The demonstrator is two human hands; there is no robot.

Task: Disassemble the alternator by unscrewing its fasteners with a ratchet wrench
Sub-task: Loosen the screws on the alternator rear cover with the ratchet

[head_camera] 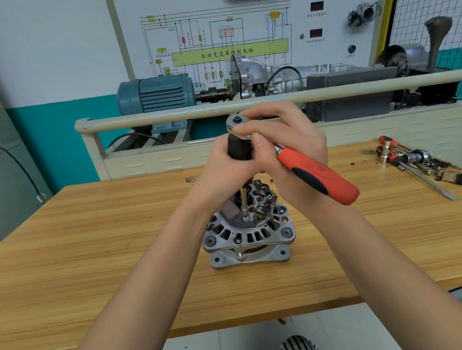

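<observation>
Because a steady base is needed for turning, the wooden table (87, 250) carries the alternator (247, 231) upright at its middle, rear housing uppermost, so that its fasteners are reached from above. The ratchet wrench (311, 175) is held over it, its red handle gripped by the curled fingers of the right hand (293, 149). The black extension grip (238, 149) is clasped by the left hand (223, 172), apparently to keep the thin shaft (244, 199) upright on a fastener (245, 218)
</observation>
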